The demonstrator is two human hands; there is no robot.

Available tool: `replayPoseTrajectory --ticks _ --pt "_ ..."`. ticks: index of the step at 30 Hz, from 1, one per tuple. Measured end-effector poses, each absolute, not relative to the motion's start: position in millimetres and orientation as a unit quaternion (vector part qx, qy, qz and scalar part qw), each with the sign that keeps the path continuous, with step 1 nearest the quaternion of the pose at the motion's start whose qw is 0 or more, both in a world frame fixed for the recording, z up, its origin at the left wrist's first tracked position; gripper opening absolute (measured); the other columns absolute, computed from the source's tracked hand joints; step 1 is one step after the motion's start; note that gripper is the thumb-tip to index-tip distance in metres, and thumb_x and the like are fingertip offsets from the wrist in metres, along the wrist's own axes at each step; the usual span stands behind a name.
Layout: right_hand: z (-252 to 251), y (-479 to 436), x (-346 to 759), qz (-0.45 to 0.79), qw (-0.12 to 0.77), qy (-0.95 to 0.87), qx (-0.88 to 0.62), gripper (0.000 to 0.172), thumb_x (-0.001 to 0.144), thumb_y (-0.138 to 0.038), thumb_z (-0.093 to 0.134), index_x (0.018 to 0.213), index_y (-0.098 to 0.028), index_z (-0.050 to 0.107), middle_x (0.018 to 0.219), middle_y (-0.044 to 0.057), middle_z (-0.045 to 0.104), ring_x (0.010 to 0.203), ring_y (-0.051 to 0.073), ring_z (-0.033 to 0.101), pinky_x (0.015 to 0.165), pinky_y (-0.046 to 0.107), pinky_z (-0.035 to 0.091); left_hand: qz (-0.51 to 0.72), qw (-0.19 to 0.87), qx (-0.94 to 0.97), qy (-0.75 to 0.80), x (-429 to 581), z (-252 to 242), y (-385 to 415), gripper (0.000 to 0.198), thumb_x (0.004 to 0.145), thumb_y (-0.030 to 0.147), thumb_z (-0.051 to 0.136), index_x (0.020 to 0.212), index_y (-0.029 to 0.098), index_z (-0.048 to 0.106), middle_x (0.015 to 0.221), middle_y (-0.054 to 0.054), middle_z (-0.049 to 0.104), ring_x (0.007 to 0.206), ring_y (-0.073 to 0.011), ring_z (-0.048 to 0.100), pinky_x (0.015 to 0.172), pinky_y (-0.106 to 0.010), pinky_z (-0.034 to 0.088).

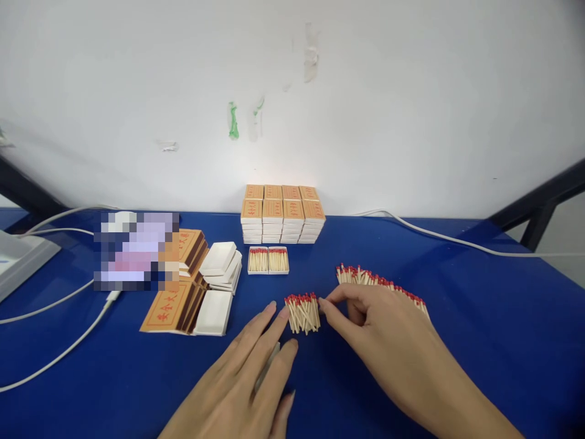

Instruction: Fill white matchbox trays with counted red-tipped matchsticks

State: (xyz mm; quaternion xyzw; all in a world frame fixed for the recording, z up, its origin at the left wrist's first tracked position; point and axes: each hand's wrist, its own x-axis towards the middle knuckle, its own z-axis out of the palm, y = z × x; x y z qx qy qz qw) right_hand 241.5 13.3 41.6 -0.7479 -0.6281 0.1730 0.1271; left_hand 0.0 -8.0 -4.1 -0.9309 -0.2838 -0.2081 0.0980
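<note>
A small pile of red-tipped matches [302,314] lies on the blue table between my hands. My left hand [247,366] is spread flat, its index and middle fingertips at the pile's left edge. A pale object [267,367] shows partly between its fingers, mostly hidden by them. On the pile's right side, my right hand [388,341] has thumb and index finger pinched together; whether a match is between them is hidden. Behind that hand a larger heap of matches [370,278] is partly covered. Two white trays filled with matches [268,261] sit side by side farther back.
Stacked orange matchboxes [283,213] stand against the wall. At left are orange box sleeves [171,308] and white trays [214,311], beside a blurred-out object [137,250]. White cables [68,360] cross the left side, and another cable [439,235] runs at back right.
</note>
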Motion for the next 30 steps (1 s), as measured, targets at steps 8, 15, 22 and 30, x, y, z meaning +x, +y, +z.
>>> replayPoseTrajectory --ticks 8,15,22,30 --pt "42 23 244 0.0 0.048 -0.574 -0.817 0.023 0.107 -0.047 0.064 0.111 -0.033 0.083 0.074 0.003 0.081 0.072 0.034 0.079 0.06 0.035 0.032 -0.204 0.105 -0.932 -0.281 -1 -9 -7 0.041 0.108 0.011 0.049 0.142 0.003 0.07 0.154 -0.028 0.071 0.149 -0.04 0.064 0.11 -0.049 0.067" --pt "34 24 240 -0.047 0.017 -0.601 -0.798 0.019 0.106 -0.036 0.066 0.115 -0.032 0.082 0.073 0.003 0.082 0.067 0.032 0.08 0.057 0.033 0.029 -0.19 0.115 -0.936 -0.272 0 -8 -8 0.041 0.108 0.012 0.049 0.142 0.002 0.069 0.153 -0.031 0.07 0.148 -0.042 0.065 0.108 -0.05 0.068" --pt "38 21 240 -0.045 -0.012 -0.577 -0.815 0.02 0.108 -0.038 0.064 0.107 -0.03 0.082 0.076 0.005 0.083 0.072 0.035 0.082 0.059 0.034 0.028 -0.191 0.113 -0.936 -0.275 0 -9 -8 0.041 0.106 0.011 0.05 0.142 0.001 0.068 0.153 -0.032 0.069 0.147 -0.0433 0.065 0.105 -0.052 0.07" --pt "39 24 239 0.005 0.021 -0.591 -0.806 0.017 0.108 -0.04 0.067 0.107 -0.033 0.082 0.075 0.001 0.082 0.075 0.034 0.081 0.059 0.033 0.029 -0.201 0.114 -0.932 -0.279 1 -7 -8 0.041 0.107 0.011 0.049 0.142 0.003 0.07 0.154 -0.029 0.07 0.149 -0.0403 0.064 0.109 -0.049 0.068"
